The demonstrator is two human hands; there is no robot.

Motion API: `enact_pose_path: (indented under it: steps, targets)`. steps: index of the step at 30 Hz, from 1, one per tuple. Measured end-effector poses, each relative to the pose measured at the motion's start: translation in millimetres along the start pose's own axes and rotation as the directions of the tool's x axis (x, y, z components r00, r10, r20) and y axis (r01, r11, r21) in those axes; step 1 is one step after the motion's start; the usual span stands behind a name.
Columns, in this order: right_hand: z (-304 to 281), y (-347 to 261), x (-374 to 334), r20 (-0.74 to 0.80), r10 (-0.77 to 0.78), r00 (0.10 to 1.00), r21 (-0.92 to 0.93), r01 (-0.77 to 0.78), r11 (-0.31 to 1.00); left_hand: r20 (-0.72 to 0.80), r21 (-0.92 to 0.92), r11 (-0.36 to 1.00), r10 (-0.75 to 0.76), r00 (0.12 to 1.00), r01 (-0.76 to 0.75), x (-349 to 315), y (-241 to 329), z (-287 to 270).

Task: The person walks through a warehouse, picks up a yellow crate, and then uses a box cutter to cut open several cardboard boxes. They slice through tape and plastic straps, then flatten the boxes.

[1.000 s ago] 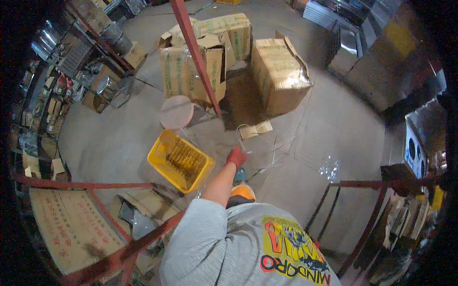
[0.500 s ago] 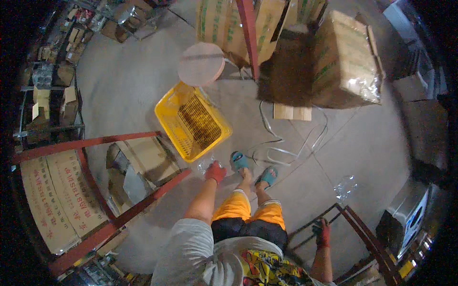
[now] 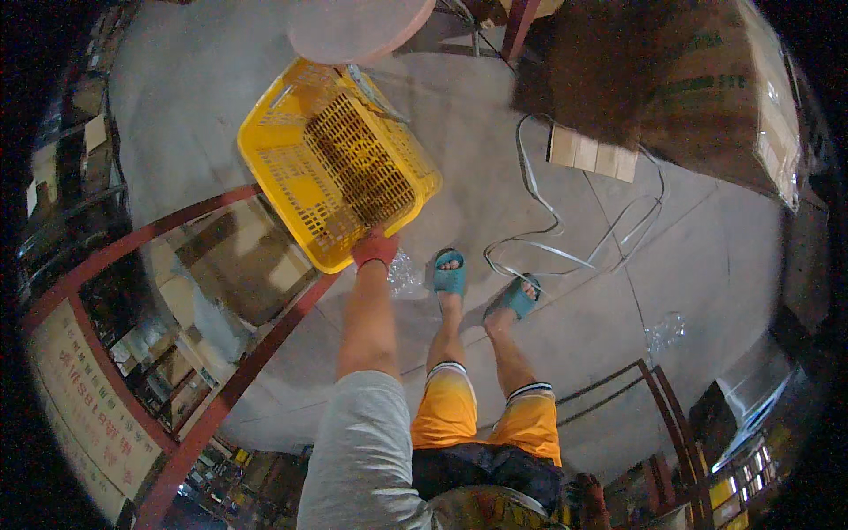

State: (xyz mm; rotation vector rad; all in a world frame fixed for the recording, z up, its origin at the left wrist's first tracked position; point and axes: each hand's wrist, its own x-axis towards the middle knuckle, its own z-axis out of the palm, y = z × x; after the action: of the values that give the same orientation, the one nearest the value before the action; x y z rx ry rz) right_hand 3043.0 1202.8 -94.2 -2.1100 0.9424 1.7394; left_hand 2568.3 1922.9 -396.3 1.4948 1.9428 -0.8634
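A yellow plastic basket (image 3: 281,181) with slotted sides lies tilted on the floor, left of my feet. My left hand (image 3: 374,248), in a red glove, is closed over the basket's near rim, with its fingertips hidden past the edge. Crumpled clear plastic (image 3: 405,274) lies beside that hand on the floor. Low at the right, close to my shorts, my right hand (image 3: 594,500) shows only as a dark reddish shape; its fingers cannot be made out. The nearest thing to it is a dark red metal frame (image 3: 673,411).
A round pinkish stool (image 3: 358,26) stands beyond the basket. Grey strapping (image 3: 552,258) loops across the floor near wooden boards (image 3: 594,154) and a large carton (image 3: 707,97). Left, a red rack (image 3: 225,408) holds cardboard. Another plastic scrap (image 3: 664,331) lies right.
My left hand has moved forward from the clear plastic onto the basket's near rim and closed on it. My right hand has drawn back toward my body. The view has shifted.
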Motion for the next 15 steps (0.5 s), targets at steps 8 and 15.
enact_pose_path:
  steps: [8, 15]
  targets:
    - [-11, 2, 20, -0.090, -0.212, 0.973, 0.004, 0.213, 0.977, -0.051, -0.023, 0.987, 0.155, 0.987, -0.157, -94, -75, -77]
    - [58, -54, -41, 0.064, -0.265, 0.962, 0.107, 0.257, 0.960, -0.125, -0.039, 0.944, 0.322, 0.939, -0.329, -162, -102, -172]
